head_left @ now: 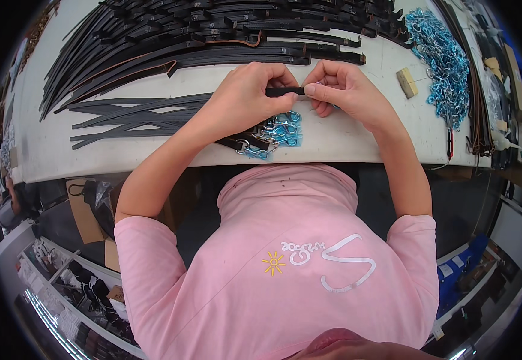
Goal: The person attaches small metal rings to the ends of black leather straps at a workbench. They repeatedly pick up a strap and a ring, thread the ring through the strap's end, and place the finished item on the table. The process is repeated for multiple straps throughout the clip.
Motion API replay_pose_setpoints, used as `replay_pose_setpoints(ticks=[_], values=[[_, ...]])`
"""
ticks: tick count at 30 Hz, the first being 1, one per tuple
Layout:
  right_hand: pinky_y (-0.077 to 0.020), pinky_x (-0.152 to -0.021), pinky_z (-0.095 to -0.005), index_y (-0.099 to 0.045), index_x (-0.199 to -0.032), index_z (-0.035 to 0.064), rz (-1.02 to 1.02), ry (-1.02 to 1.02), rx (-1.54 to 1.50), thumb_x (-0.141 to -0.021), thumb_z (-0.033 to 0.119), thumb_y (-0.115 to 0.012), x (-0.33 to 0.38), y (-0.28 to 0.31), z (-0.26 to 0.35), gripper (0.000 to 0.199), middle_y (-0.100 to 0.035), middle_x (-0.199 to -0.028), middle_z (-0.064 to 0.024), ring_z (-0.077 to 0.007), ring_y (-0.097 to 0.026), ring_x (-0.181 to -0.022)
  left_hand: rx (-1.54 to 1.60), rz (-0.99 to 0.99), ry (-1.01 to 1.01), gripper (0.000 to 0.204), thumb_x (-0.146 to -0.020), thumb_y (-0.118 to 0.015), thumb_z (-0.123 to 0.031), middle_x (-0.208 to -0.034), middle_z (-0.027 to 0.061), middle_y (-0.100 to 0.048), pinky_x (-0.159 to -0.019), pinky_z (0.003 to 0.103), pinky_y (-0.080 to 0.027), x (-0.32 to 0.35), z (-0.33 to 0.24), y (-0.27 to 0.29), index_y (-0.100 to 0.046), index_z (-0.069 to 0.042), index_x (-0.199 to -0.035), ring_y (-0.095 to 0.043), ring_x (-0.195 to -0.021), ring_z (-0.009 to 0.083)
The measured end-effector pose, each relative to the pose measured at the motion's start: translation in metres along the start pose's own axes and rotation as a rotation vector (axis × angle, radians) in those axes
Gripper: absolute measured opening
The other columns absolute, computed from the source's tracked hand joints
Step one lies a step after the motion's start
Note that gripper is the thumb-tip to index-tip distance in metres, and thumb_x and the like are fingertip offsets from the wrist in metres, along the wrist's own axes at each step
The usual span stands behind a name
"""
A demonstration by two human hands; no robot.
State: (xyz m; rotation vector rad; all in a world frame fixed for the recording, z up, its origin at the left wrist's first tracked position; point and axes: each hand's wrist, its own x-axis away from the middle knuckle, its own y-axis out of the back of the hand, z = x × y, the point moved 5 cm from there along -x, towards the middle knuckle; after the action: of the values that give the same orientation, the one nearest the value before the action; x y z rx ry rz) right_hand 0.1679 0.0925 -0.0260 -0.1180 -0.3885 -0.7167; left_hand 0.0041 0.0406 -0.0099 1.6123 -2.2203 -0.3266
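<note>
My left hand (244,95) and my right hand (351,93) meet over the white table, both with fingers closed on a narrow black strap (284,92). The strap stretches between the two pinches; its right end is hidden in my right fingers. Under my left wrist lies a bundle of dark straps (147,120), with tails fanned out to the left. At the bundle's right end are metal snap hooks (282,129) partly wrapped in blue film, just below my hands.
Many black straps (213,30) cover the far side of the table (357,141). A heap of blue-wrapped metal hooks (447,72) lies at the right. Near it are a small yellowish block (407,83) and a slim red-and-black tool (450,144). Brown straps (480,132) hang at the right edge.
</note>
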Motion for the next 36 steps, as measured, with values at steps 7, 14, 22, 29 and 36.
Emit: replay_pose_setpoints(ticks=[7,14,22,29,36], values=[[-0.0509,-0.064,-0.0217,-0.062,-0.095,0.0036,-0.004,-0.010,0.003,-0.090,0.022,-0.070,0.0015,-0.0010,0.0019,0.021,-0.062,-0.076,0.0001,-0.0061,-0.059,-0.069,-0.027,0.003,-0.002,0.020,-0.083,-0.066,-0.010,-0.080,0.0047,-0.064,-0.075,0.024,-0.047,-0.0027,0.0029,-0.0013,-0.065,0.005,-0.095,-0.056,-0.077,0.0087],[-0.0513,-0.064,-0.0216,-0.062,-0.095,0.0039,0.003,0.001,-0.001,-0.090,0.021,-0.069,0.0004,-0.0008,0.0000,0.019,-0.062,-0.077,-0.0001,-0.0063,-0.059,-0.068,-0.009,0.018,0.005,0.019,-0.082,-0.064,-0.009,-0.080,0.0047,-0.064,-0.074,0.024,-0.047,-0.0014,0.0010,-0.0004,-0.064,0.006,-0.094,-0.056,-0.076,0.0088],[-0.0523,-0.065,-0.0218,-0.063,-0.094,0.0042,0.003,0.005,-0.002,-0.091,0.021,-0.068,0.0001,-0.0005,-0.0012,0.018,-0.063,-0.078,-0.0010,-0.0070,-0.061,-0.068,0.024,0.067,-0.007,0.020,-0.084,-0.065,-0.010,-0.080,0.0050,-0.064,-0.074,0.025,-0.048,-0.0030,0.0033,0.0016,-0.064,0.006,-0.096,-0.057,-0.077,0.0093],[-0.0526,-0.065,-0.0223,-0.063,-0.094,0.0038,0.001,-0.001,0.014,-0.091,0.021,-0.068,0.0005,-0.0011,0.0004,0.018,-0.063,-0.078,-0.0017,-0.0075,-0.061,-0.069,-0.011,0.054,-0.070,0.020,-0.083,-0.065,-0.008,-0.081,0.0056,-0.065,-0.075,0.025,-0.049,-0.0029,0.0058,0.0014,-0.064,0.005,-0.097,-0.058,-0.076,0.0107],[-0.0528,-0.065,-0.0226,-0.063,-0.094,0.0037,-0.007,0.008,0.004,-0.091,0.021,-0.067,0.0008,-0.0002,0.0015,0.019,-0.063,-0.078,-0.0020,-0.0081,-0.061,-0.070,-0.144,-0.014,-0.105,0.018,-0.084,-0.064,-0.007,-0.083,0.0071,-0.066,-0.072,0.027,-0.049,-0.0003,-0.0030,0.0002,-0.065,0.004,-0.098,-0.059,-0.074,0.0130]])
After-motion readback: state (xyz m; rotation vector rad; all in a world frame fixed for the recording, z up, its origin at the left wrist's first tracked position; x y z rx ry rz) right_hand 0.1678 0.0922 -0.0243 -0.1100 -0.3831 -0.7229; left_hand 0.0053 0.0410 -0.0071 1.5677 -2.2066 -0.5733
